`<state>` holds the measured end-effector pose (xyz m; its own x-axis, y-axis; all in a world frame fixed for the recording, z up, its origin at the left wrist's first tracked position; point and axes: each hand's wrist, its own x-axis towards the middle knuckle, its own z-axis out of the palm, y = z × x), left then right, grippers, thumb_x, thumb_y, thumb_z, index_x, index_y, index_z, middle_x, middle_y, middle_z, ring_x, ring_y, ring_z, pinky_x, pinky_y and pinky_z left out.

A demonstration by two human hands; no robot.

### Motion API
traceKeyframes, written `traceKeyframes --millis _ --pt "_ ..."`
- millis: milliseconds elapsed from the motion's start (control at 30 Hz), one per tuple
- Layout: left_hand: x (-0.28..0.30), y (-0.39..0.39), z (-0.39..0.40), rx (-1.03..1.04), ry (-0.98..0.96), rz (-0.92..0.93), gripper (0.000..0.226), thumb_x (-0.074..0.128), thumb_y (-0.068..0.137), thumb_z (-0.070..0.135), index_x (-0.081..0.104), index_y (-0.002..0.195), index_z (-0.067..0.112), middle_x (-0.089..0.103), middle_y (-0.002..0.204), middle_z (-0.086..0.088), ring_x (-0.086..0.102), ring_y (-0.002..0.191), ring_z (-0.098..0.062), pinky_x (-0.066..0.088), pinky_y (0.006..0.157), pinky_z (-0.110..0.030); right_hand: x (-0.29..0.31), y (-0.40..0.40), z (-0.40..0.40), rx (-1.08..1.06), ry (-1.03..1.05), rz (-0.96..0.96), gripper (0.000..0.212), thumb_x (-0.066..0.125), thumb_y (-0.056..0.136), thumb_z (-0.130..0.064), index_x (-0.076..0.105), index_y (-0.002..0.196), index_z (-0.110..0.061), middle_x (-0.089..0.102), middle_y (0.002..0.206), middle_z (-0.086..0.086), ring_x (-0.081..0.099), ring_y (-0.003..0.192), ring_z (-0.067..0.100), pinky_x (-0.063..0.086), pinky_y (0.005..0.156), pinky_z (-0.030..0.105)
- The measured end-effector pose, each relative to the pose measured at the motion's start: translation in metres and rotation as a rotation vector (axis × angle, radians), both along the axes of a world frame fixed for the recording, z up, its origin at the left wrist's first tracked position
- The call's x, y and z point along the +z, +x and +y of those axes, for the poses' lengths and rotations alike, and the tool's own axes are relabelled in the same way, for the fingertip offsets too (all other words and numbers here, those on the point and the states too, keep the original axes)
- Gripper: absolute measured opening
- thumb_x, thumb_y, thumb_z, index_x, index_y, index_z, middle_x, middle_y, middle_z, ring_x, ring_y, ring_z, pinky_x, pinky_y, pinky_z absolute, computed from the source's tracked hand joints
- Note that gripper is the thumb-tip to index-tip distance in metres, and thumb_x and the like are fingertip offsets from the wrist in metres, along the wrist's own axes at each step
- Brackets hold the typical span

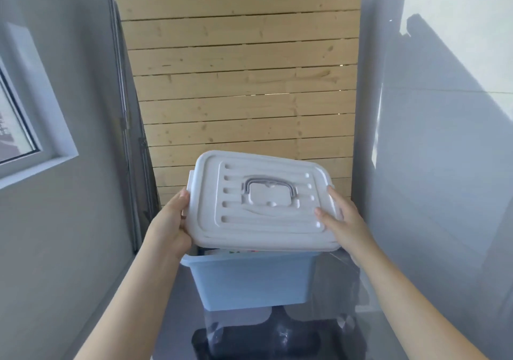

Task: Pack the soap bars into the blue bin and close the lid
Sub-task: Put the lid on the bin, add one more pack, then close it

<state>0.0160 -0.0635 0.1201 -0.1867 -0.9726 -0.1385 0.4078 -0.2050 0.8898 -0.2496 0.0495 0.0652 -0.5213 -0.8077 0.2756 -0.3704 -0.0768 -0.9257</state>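
Before wooden slats, fingers grip lid, hiding bin contents

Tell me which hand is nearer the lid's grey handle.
Right. The right hand has its thumb on the lid top, near the grey handle; the left hand grips the far left edge.

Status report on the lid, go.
Left hand and right hand grip the white ribbed plastic lid by its ends. Lid held tilted above the blue plastic bin, not seated. Nothing blocking the rim.
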Motion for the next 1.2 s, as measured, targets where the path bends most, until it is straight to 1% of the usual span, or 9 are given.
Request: traceKeyframes --millis 133,233,267,300,367,600,700,833,1200 --pt "-0.021 0.013 -0.028 0.140 -0.127 -0.540 0.038 0.048 0.088 0.051 0.062 0.081 0.016 0.065 0.086 -0.003 0.059 0.077 -0.024 0.048 0.075 -0.034 0.001 0.011 -0.024 -0.008 0.007 -0.016 0.062 0.064 0.085 -0.026 0.039 0.142 -0.024 0.045 0.140 -0.014 0.041 0.127 0.004 0.033 0.108 0.029" --pt "-0.041 0.011 -0.045 0.064 -0.200 -0.932 0.032 0.046 0.089 0.039 0.050 0.072 0.012 0.039 0.081 -0.002 0.044 0.071 -0.021 0.037 0.067 -0.029 -0.004 0.013 -0.033 -0.106 0.129 0.024 0.048 0.062 0.084 -0.028 0.052 0.131 -0.022 0.054 0.128 -0.007 0.050 0.118 0.014 0.040 0.098 0.033" --pt "-0.046 0.010 -0.050 0.066 -0.192 -1.031 0.033 0.044 0.090 0.035 0.050 0.068 0.010 0.053 0.082 -0.017 0.044 0.073 -0.023 0.043 0.069 -0.031 -0.007 0.013 -0.035 -0.115 0.178 0.031 0.040 0.061 0.083 -0.029 0.057 0.122 -0.022 0.059 0.124 -0.002 0.052 0.116 0.021 0.042 0.097 0.038" --pt "-0.050 0.010 -0.053 0.090 -0.177 -1.135 0.036 0.042 0.090 0.034 0.054 0.070 0.007 0.051 0.113 -0.030 0.048 0.079 -0.027 0.047 0.081 -0.036 -0.010 0.013 -0.037 -0.120 0.218 0.032 0.033 0.059 0.082 -0.029 0.060 0.115 -0.022 0.061 0.117 0.003 0.053 0.114 0.026 0.044 0.096 0.042" --pt "-0.057 0.010 -0.059 0.137 -0.150 -1.272 0.044 0.039 0.091 0.035 0.062 0.095 -0.002 0.055 0.116 -0.022 0.053 0.103 -0.037 0.044 0.097 -0.043 -0.016 0.014 -0.039 -0.135 0.246 0.045 0.032 0.056 0.083 -0.027 0.060 0.115 -0.022 0.060 0.116 0.003 0.050 0.115 0.026 0.043 0.097 0.043" --pt "-0.056 0.009 -0.075 -0.065 -0.200 -1.219 0.048 0.028 0.093 0.024 0.037 0.141 0.022 0.036 0.144 -0.022 0.036 0.128 -0.041 0.031 0.108 -0.048 -0.016 0.000 -0.050 -0.141 0.220 0.004 0.011 0.052 0.090 -0.018 0.055 0.100 -0.019 0.058 0.121 0.006 0.055 0.096 0.019 0.043 0.081 0.032" --pt "-0.050 0.005 -0.080 -0.103 -0.186 -1.269 0.058 0.020 0.090 0.029 0.022 0.147 0.037 0.021 0.151 -0.022 0.031 0.132 -0.043 0.027 0.109 -0.051 -0.014 -0.005 -0.060 -0.102 0.319 0.090 0.040 0.044 0.090 -0.018 0.050 0.129 -0.024 0.041 0.140 0.009 0.052 0.112 0.023 0.039 0.086 0.031" --pt "-0.049 0.001 -0.089 -0.130 -0.234 -1.343 0.051 0.021 0.093 0.034 0.033 0.142 0.022 0.034 0.146 -0.018 0.038 0.128 -0.036 0.033 0.098 -0.043 -0.011 -0.009 -0.068 -0.108 0.357 0.143 0.048 0.042 0.095 -0.023 0.037 0.142 -0.026 0.021 0.152 0.012 0.033 0.136 0.023 0.034 0.099 0.031" --pt "-0.049 -0.004 -0.104 -0.157 -0.217 -1.293 0.050 0.023 0.097 0.027 0.042 0.138 0.006 0.049 0.137 -0.016 0.049 0.116 -0.031 0.037 0.090 -0.036 -0.009 -0.012 -0.069 -0.110 0.341 0.105 0.043 0.045 0.093 -0.024 0.049 0.136 -0.027 0.036 0.141 0.006 0.051 0.106 0.019 0.035 0.083 0.025"
